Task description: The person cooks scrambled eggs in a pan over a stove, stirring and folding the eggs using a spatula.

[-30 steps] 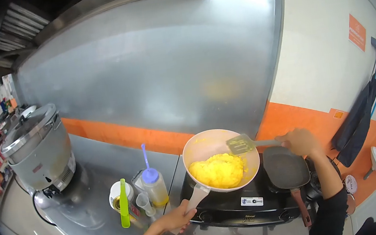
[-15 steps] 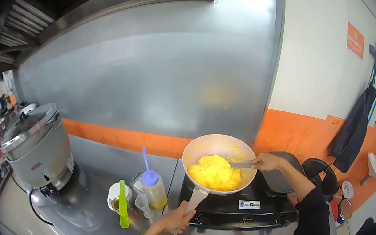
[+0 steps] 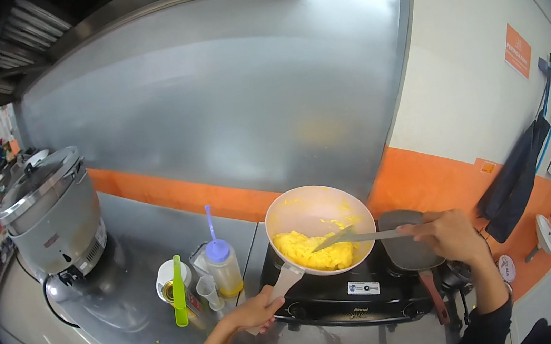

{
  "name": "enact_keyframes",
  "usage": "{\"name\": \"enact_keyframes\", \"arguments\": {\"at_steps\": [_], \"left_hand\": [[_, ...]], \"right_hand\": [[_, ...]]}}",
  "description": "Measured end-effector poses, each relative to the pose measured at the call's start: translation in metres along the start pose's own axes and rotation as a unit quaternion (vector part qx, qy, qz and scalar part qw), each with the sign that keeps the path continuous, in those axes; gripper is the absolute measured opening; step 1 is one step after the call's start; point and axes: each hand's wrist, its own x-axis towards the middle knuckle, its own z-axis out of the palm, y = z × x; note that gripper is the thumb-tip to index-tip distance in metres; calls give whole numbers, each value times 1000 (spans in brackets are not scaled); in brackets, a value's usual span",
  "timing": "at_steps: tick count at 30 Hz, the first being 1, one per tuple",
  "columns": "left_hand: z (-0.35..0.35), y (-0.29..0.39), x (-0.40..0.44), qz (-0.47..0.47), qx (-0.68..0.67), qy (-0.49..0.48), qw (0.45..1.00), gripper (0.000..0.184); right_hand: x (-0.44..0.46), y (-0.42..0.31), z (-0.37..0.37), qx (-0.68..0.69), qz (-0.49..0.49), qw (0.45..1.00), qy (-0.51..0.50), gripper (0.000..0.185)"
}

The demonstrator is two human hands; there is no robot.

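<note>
My left hand (image 3: 255,310) is closed around the pale handle of a frying pan (image 3: 319,209), which is tilted toward me over a black gas stove (image 3: 348,299). Soft scrambled eggs (image 3: 293,250) lie in the lower part of the pan, with small bits stuck to its far wall. My right hand (image 3: 445,233), right of the pan, grips a grey spatula (image 3: 374,235). The spatula's blade reaches over the pan's right rim and touches the eggs, as far as I can see.
A dark grey pan (image 3: 408,252) with a reddish handle sits on the right burner. Left of the stove stand a squeeze bottle (image 3: 224,269) with a purple cap, a clear measuring cup (image 3: 208,291) and a lime-green utensil (image 3: 179,292). A large rice cooker (image 3: 56,225) stands farther left.
My right hand has moved right and toward me with the spatula, uncovering the dark pan. The eggs have gone from a tall mound to a flatter, lower fold in the pan.
</note>
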Motion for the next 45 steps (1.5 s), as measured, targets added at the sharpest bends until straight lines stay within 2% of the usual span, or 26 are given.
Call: {"name": "enact_keyframes", "arguments": {"at_steps": [2,3,4,7,10,12,14,15,17,21,23,28,29,35,37,38,40,42,43,45], "left_hand": [[0,-1,0,-7,-5,-1,1000,37],[-1,-2,0,-12,-18,-2,1000,37],[0,-2,0,-17,-30,-3,999,36],[1,2,-2,-22,-67,-3,997,32],[-1,3,-4,-23,-108,-24,994,29],[-1,3,-5,-18,-129,-38,991,27],[-1,4,-5,-13,-150,-52,987,26],[-1,4,-5,-17,-148,-51,988,24],[1,5,-4,-21,-144,-52,988,23],[1,-2,1,-10,-121,-34,992,24],[3,-3,0,-17,-125,-27,992,26],[4,-2,1,-20,-107,-15,994,29],[4,-2,1,-19,-106,-16,994,29],[5,2,-1,-16,-74,-4,997,31],[6,6,-5,2,-39,-6,999,32],[5,7,-4,0,-40,0,999,32],[4,8,-4,20,7,-18,1000,33],[2,12,-5,27,18,-18,999,34],[2,13,-5,25,17,-23,999,33],[1,11,-5,21,15,-22,999,33]], "right_hand": [[1,1,-26,-17,10,1000,-24,35],[2,4,-35,-15,17,999,-45,27],[5,8,-39,-14,19,999,-46,27],[21,19,-48,22,16,991,-128,22],[39,23,-28,82,-37,981,-171,22],[56,8,-6,115,-9,964,-239,24],[63,0,37,66,-14,967,-244,25],[64,-11,47,66,-13,967,-245,25],[68,-35,62,-31,42,984,-169,28],[82,-47,108,-37,107,983,-142,30],[83,-46,121,-28,100,993,-60,27],[37,-36,44,-35,130,991,-30,17],[36,-34,32,-14,161,985,-60,18],[57,3,96,-22,178,982,-56,22],[77,31,141,-13,180,981,-68,23],[89,57,176,40,163,981,-98,19],[109,62,187,95,141,978,-124,15],[130,64,192,330,200,882,-272,21],[134,64,192,329,195,883,-272,21],[136,66,192,415,124,866,-252,29]]}}
